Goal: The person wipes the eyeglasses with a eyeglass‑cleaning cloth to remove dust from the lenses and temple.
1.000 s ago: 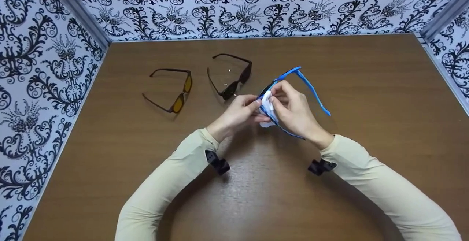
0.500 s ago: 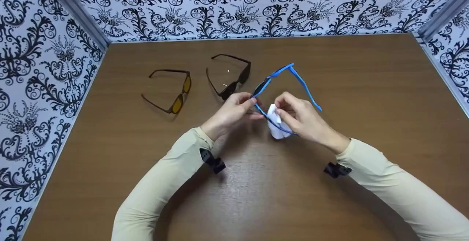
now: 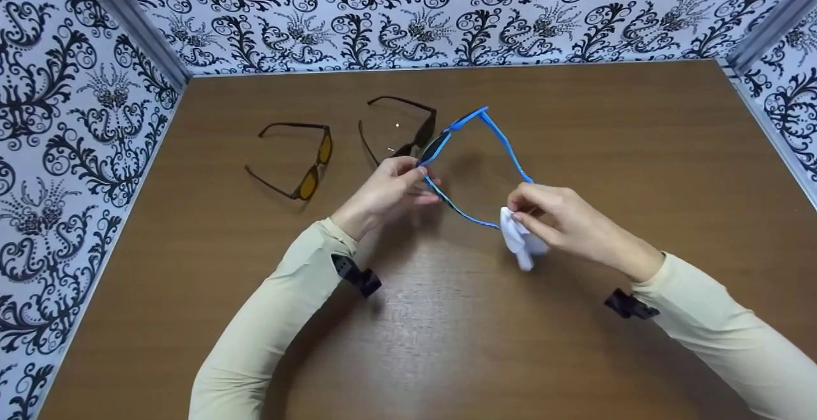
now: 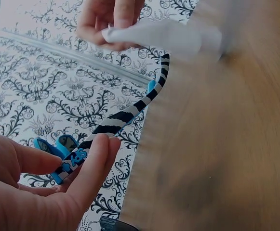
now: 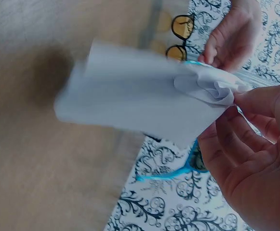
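Note:
In the head view my left hand [image 3: 386, 193] pinches the blue sunglasses [image 3: 435, 147] near the lens end, holding them above the table with both temples spread to the right. The left wrist view shows black and pale stripes on the outside of the near temple [image 4: 123, 117]. My right hand [image 3: 571, 219] pinches a white cloth [image 3: 520, 241], which hangs from the fingertips at the tip of that temple. Whether the cloth touches the tip I cannot tell. In the right wrist view the cloth [image 5: 130, 94] spreads out, partly blurred, and covers much of the sunglasses.
Dark sunglasses [image 3: 426, 127] lie unfolded on the brown table [image 3: 408, 343] behind my left hand, which partly hides them. Farther left are yellow-lensed glasses [image 3: 325, 145], also unfolded. Patterned walls [image 3: 408, 18] border the table at the back and sides.
My right hand has drawn the cloth from the lens area along the near temple, right and toward me. The left hand has shifted slightly left with the blue sunglasses.

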The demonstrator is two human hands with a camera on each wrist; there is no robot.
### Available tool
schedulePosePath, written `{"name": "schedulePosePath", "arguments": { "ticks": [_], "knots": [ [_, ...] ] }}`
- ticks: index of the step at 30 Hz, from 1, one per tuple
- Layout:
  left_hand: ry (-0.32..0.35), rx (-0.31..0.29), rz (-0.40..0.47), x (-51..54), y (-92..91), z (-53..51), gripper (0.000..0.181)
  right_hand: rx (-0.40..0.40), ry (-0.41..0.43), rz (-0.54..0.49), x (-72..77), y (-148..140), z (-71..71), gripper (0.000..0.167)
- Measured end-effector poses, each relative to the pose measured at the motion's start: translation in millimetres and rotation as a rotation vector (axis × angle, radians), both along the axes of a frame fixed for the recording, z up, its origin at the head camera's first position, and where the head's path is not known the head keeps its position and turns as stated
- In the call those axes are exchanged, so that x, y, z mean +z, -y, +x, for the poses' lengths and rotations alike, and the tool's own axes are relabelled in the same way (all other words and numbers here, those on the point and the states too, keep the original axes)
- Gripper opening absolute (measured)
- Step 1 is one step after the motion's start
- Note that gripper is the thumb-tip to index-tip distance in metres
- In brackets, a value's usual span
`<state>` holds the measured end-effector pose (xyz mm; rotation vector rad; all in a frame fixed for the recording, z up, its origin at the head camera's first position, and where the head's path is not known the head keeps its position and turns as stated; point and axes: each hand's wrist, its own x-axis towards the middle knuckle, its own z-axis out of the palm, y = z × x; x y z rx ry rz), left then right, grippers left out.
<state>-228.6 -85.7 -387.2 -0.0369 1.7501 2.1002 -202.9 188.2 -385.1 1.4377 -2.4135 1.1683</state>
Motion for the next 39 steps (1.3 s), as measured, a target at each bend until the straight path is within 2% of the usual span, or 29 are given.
{"name": "schedulePosePath", "arguments": {
  "ticks": [5,10,14,19,24,29,34,39],
  "knots": [
    [0.013,0.017,0.039,0.2,0.0,1.1,0.014,-0.004,-0.025,-0.04,2.6,2.2,2.9,0.02],
    [0.02,0.015,0.08,1.7,-4.5,3.9,0.014,-0.016,-0.066,-0.027,-5.2,13.0,4.3,0.019],
    [0.014,-0.018,0.048,3.2,-6.8,6.0,0.02,-0.075,-0.129,-0.032,-12.4,25.5,5.6,0.02],
    [0.004,-0.067,0.0,6.3,-7.9,9.2,0.027,-0.22,-0.204,-0.052,-16.7,45.2,10.5,0.02],
    [0.007,-0.097,-0.035,8.2,-10.1,9.6,0.026,-0.32,-0.327,-0.046,-17.5,61.0,13.7,0.017],
    [-0.003,-0.081,-0.103,8.3,-13.7,8.7,0.022,-0.354,-0.424,-0.078,-20.0,74.8,10.7,0.015],
    [0.008,-0.06,-0.181,9.1,-15.6,7.9,0.018,-0.366,-0.461,-0.157,-23.1,83.9,7.1,0.013],
    [0.001,-0.075,-0.199,10.2,-17.7,8.3,0.015,-0.373,-0.493,-0.19,-24.1,86.8,4.3,0.01]
  ]
}}
